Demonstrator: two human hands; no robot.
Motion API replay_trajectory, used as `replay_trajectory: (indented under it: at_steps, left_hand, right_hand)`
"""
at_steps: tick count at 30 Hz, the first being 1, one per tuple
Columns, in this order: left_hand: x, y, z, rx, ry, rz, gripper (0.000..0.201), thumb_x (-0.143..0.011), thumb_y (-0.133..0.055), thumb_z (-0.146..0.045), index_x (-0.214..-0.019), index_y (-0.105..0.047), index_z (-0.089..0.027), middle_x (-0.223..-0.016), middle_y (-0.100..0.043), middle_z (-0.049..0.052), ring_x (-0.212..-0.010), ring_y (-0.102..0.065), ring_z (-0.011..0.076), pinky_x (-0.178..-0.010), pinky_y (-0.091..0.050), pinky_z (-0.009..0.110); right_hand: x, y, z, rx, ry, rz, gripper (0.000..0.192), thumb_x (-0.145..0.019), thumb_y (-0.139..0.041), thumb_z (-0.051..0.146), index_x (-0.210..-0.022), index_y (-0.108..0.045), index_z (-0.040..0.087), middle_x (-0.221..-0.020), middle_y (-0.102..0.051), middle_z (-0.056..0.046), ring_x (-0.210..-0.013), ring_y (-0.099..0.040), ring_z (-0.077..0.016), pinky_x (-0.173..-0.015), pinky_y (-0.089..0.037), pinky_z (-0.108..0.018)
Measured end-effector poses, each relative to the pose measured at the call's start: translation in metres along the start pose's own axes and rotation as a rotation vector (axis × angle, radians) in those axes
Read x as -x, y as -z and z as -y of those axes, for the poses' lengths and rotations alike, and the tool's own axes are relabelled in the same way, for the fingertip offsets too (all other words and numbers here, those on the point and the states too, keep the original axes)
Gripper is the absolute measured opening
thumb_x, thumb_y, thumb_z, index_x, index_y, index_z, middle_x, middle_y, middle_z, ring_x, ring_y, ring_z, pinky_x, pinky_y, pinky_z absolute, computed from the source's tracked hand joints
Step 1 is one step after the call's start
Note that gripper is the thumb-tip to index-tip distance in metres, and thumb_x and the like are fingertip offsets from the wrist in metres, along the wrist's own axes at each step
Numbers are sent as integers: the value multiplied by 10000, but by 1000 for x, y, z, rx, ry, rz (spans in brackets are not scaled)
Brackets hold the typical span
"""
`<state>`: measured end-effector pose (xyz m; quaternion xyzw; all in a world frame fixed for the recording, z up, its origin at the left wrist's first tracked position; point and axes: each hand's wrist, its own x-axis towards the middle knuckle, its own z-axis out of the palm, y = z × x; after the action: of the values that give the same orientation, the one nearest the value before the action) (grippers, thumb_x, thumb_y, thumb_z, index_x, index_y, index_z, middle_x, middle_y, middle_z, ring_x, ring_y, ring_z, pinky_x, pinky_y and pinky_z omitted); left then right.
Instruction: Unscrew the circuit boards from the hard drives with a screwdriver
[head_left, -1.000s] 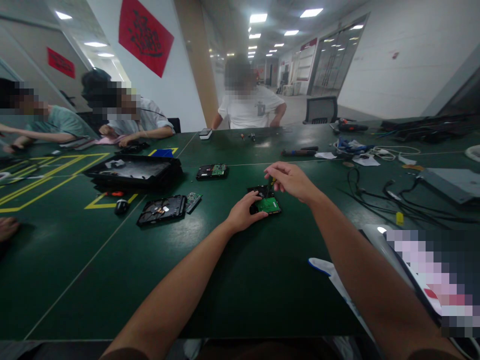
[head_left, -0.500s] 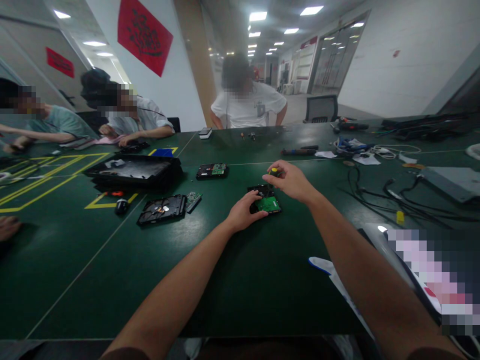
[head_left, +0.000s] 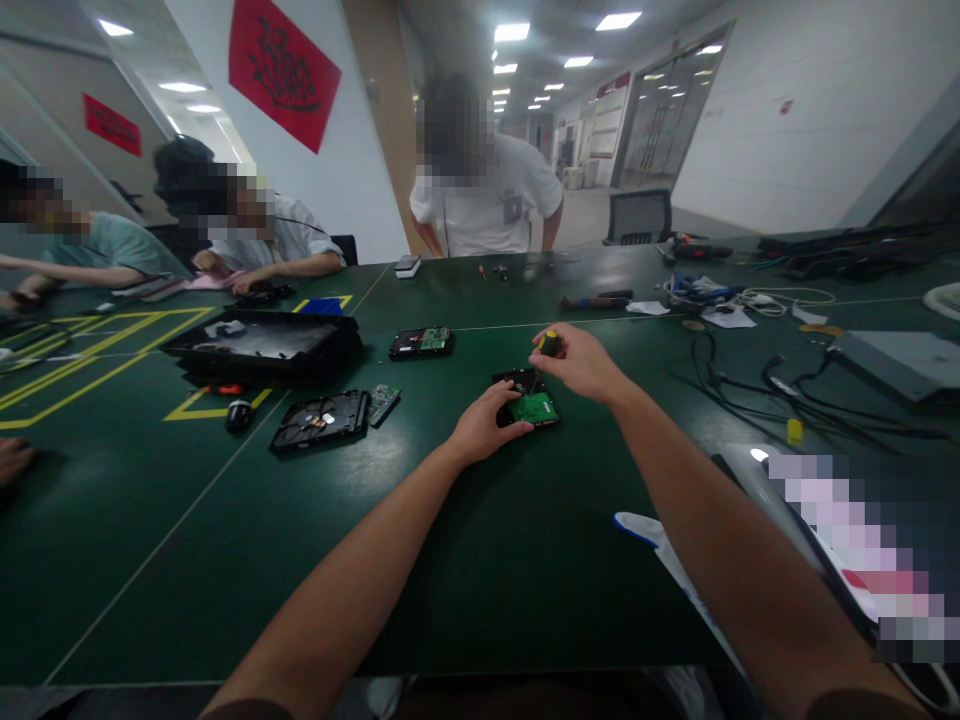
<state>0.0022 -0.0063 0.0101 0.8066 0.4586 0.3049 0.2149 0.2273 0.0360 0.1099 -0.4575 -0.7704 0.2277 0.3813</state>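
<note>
A hard drive with a green circuit board [head_left: 536,408] lies on the dark green table in front of me. My left hand [head_left: 481,424] grips its near left side, thumb along the near edge and fingers over the top. My right hand [head_left: 583,366] pinches the yellow and black handle of a screwdriver [head_left: 550,344], held upright over the drive. Its tip is too small to make out against the drive. To the left lie a second hard drive [head_left: 319,420] and a loose circuit board [head_left: 385,404] touching or close to it. Farther back is a third drive [head_left: 421,342].
A black tray-like casing [head_left: 262,340] stands at left, near a computer mouse [head_left: 238,415]. Black cables [head_left: 750,400] and a grey metal box [head_left: 904,362] are at right. A white glove-like item [head_left: 637,528] lies beneath my right forearm. A person [head_left: 491,200] leans at the far edge.
The person opposite has leaned forward and to the left. My right hand and the screwdriver have shifted only slightly; my left hand stays on the drive. The view has turned a little.
</note>
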Motion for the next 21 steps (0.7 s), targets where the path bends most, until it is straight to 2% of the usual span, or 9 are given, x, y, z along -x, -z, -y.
replay_trajectory:
  at_steps: [6, 12, 14, 16, 17, 19, 21]
  left_hand:
    - [0, -2, 3, 5, -3, -10, 612, -871, -801, -516, -1387, -643, -227, -1634, -504, 119, -1548, -442, 307, -1297, -355, 488]
    - [-1, -3, 4, 1, 10, 2, 616, -864, -814, -505, -1392, -643, -239, -1642, -494, 116, -1552, -436, 312, -1299, -347, 510]
    - [-1, -3, 4, 11, 15, -1, 613, -860, -821, -498, -1388, -647, -240, -1641, -496, 116, -1550, -438, 313, -1299, -349, 504]
    - [-1, -4, 5, 22, 23, -7, 606, -854, -829, -495, -1380, -653, -250, -1639, -500, 110, -1547, -444, 313, -1298, -351, 502]
    - [-1, -4, 5, 27, 26, -10, 603, -851, -831, -496, -1375, -657, -254, -1637, -502, 108, -1545, -447, 311, -1298, -352, 501]
    - [-1, -4, 6, 33, 20, -15, 602, -852, -832, -496, -1374, -658, -252, -1633, -507, 109, -1543, -450, 305, -1299, -351, 493]
    - [-1, -5, 7, 30, 9, -19, 607, -858, -828, -491, -1383, -652, -243, -1631, -509, 116, -1543, -451, 299, -1299, -349, 487]
  right_hand:
    - [-1, 6, 5, -54, 27, -63, 278, -856, -781, 393, -1061, -686, 231, -971, -728, -60, -833, -659, -227, -762, -543, -393]
    - [-7, 19, 8, -193, 44, -353, 287, -864, -751, 381, -1088, -638, 243, -1036, -701, -66, -919, -673, -237, -833, -574, -410]
    - [-7, 26, 21, -200, 60, -458, 251, -880, -726, 384, -1066, -628, 247, -1057, -685, -70, -968, -670, -247, -827, -578, -403]
    - [1, 37, 46, -176, 85, -521, 243, -916, -690, 432, -1068, -622, 255, -1044, -665, -71, -983, -664, -254, -771, -575, -384]
    - [8, 44, 63, -177, 107, -521, 253, -933, -673, 463, -1073, -617, 259, -1049, -662, -72, -978, -665, -251, -737, -571, -373]
    - [31, 61, 99, -235, 162, -433, 266, -959, -646, 519, -1038, -614, 267, -993, -676, -62, -865, -671, -212, -671, -553, -354]
    - [62, 82, 131, -309, 226, -218, 304, -961, -647, 575, -927, -630, 274, -864, -687, -46, -728, -659, -171, -619, -537, -349]
